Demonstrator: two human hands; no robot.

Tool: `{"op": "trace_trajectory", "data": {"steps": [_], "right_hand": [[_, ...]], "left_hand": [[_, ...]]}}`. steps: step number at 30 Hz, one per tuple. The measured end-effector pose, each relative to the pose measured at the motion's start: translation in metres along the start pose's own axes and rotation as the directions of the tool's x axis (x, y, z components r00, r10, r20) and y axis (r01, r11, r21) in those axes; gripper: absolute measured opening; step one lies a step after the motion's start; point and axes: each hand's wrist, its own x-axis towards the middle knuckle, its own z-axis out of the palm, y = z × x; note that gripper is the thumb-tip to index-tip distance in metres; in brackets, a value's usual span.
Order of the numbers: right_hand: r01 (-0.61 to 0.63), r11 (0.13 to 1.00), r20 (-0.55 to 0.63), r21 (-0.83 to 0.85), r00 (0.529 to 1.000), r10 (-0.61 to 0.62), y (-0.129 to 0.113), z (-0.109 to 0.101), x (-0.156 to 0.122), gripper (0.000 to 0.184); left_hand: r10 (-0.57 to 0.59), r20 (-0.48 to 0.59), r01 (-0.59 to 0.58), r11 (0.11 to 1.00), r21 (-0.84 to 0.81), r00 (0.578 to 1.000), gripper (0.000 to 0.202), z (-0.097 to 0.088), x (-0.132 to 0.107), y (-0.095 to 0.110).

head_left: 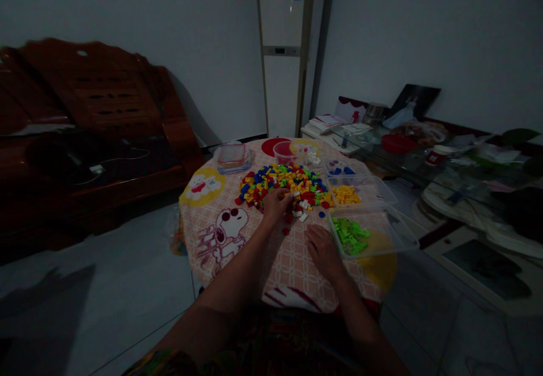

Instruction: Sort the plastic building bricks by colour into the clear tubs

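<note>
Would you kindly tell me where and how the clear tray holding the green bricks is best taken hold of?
Probably by the near-left rim of the clear tray, coming from the person's side, where the right hand lies flat beside it. The tray is shallow with a raised lip, and the green bricks lie loose inside, so a level pinch grip on the lip seems safest.

Small multicoloured bricks (282,182) lie heaped on the table (254,251).

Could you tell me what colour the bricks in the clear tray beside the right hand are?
Bright green small plastic bricks in the clear plastic tray; head view.
</note>
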Motion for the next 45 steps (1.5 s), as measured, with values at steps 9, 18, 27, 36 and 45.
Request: {"op": "trace_trajectory", "data": {"steps": [9, 18, 27, 36, 45], "right_hand": [[0.006, 1.000, -0.002, -0.010, 1.000, -0.006, 0.003, 0.003, 0.000, 0.035], [0.013, 1.000, 0.005, 0.013, 1.000, -0.013, 0.007, 0.006, -0.002, 0.050], [0.013, 1.000, -0.029, -0.006, 0.999, -0.013, 0.007, 0.007, -0.003, 0.037], [0.022, 1.000, -0.014, -0.021, 1.000, -0.022, 0.009, 0.007, -0.003, 0.034], [0.018, 1.000, -0.024, -0.006, 1.000, -0.018, 0.009, 0.007, -0.003, 0.034]], "left_hand": [[0.124, 0.209, -0.100, 0.988, -0.121, 0.970, 0.018, 0.067, 0.004, 0.054], [0.353, 0.393, -0.242, 0.921, -0.306, 0.849, 0.043, 0.108, 0.008, 0.082], [0.248, 0.224, -0.218, 0.965, -0.147, 0.943, 0.031, 0.043, 0.000, 0.040], [0.087, -0.132, -0.065, 0.984, 0.168, 0.987, 0.029, -0.039, -0.003, -0.028], [0.012, -0.232, 0.085, 0.911, 0.404, 0.973, 0.023, -0.065, -0.005, -0.068]]}}
